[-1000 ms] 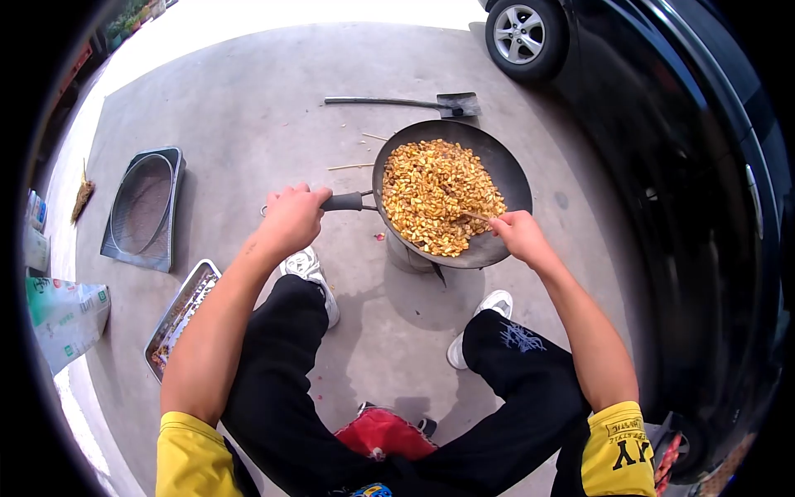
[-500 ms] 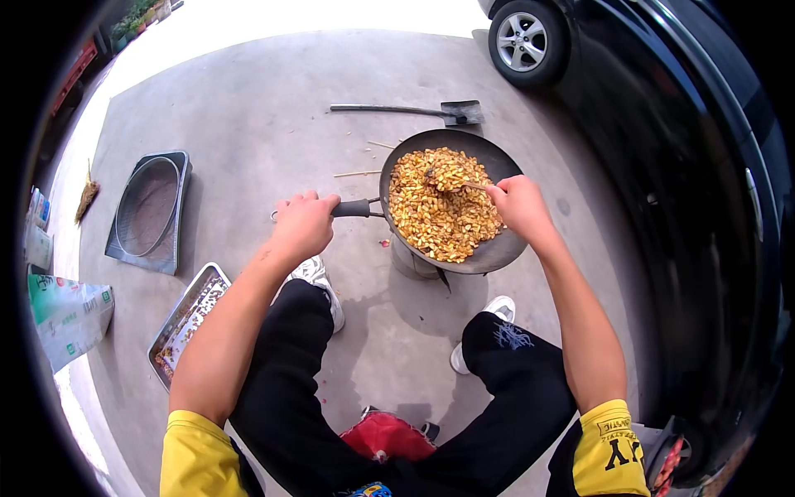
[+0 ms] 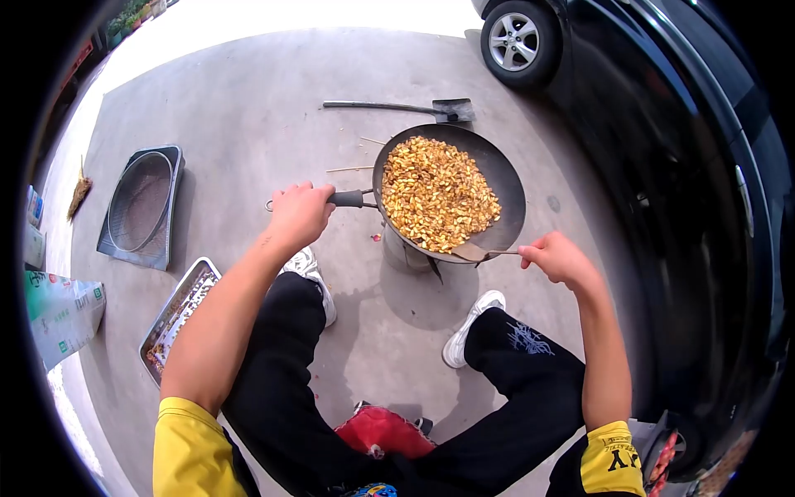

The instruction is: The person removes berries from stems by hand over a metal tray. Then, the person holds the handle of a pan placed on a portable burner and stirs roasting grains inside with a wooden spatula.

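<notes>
A dark wok [image 3: 507, 178] stands on a round stove [image 3: 406, 257] in front of me, holding a heap of golden-brown kernels, perhaps peanuts [image 3: 439, 192]. My left hand [image 3: 299, 214] is closed around the wok's long black handle [image 3: 348, 199]. In my right hand [image 3: 563, 255], closed too, is the thin handle of a spatula [image 3: 470, 251]. The spatula's flat blade lies inside the wok at the near rim, touching the lower edge of the heap.
A black car [image 3: 646, 190] stands close on the right. A shovel [image 3: 451, 110] lies beyond the wok. To the left are a sieve in a tray [image 3: 139, 207], a metal tray with bits in it [image 3: 153, 330] and a plastic bag [image 3: 66, 315]. A red seat [image 3: 385, 432] is beneath me.
My right hand has moved down and right with the spatula, from the middle of the heap to the near rim. The kernels lie flatter. My left hand still grips the handle.
</notes>
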Demonstrator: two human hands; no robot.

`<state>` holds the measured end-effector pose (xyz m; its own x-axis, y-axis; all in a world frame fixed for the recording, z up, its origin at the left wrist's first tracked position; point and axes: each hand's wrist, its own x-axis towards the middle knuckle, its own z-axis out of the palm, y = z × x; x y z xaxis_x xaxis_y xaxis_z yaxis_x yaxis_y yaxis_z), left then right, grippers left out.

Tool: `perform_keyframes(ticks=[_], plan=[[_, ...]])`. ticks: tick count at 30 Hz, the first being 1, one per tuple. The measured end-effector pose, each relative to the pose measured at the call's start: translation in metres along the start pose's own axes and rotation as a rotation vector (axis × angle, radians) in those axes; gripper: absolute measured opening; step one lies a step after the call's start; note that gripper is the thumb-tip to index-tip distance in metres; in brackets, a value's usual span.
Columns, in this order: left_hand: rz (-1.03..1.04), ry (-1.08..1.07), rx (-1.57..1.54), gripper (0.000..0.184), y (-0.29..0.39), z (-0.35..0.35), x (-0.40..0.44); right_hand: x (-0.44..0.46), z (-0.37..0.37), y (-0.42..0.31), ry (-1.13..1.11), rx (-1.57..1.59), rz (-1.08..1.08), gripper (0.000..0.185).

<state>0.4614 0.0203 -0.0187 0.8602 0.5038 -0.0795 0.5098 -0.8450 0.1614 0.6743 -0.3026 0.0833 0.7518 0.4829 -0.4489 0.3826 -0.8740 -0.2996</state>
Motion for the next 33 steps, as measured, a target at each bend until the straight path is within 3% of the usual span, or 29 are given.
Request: perform_keyframes(ticks=[5,12,14,16,18,26,28,31,33], plan=[[-0.026,-0.009,-0.017,0.026,0.004,-0.004,0.0,0.002,0.019,-0.022,-0.154,0.202,0.134,0.03],[-0.049,-0.043,-0.032,0.023,0.007,-0.006,0.001,0.056,0.078,-0.054,-0.047,0.411,0.013,0.03],[-0.056,-0.057,-0.039,0.023,0.009,-0.009,0.001,0.07,0.087,-0.059,-0.061,0.692,0.074,0.035],[-0.05,-0.057,-0.038,0.023,0.006,-0.006,0.002,0.082,0.077,-0.061,-0.114,0.767,0.123,0.031],[-0.043,-0.055,-0.041,0.023,0.007,-0.006,0.002,0.085,0.062,-0.058,-0.27,1.096,0.188,0.026],[-0.058,-0.036,-0.036,0.023,0.005,-0.005,0.001,0.094,0.026,-0.041,-0.269,1.241,0.223,0.024],[-0.057,-0.03,-0.035,0.023,0.004,-0.002,0.001,0.097,0.025,-0.033,-0.252,1.232,0.219,0.026],[-0.049,-0.027,-0.038,0.023,0.005,-0.003,0.002,0.078,0.007,-0.029,-0.135,0.949,0.164,0.029],[-0.056,-0.031,-0.044,0.023,0.004,-0.003,0.002,0.038,-0.017,-0.037,0.072,0.229,0.091,0.031]])
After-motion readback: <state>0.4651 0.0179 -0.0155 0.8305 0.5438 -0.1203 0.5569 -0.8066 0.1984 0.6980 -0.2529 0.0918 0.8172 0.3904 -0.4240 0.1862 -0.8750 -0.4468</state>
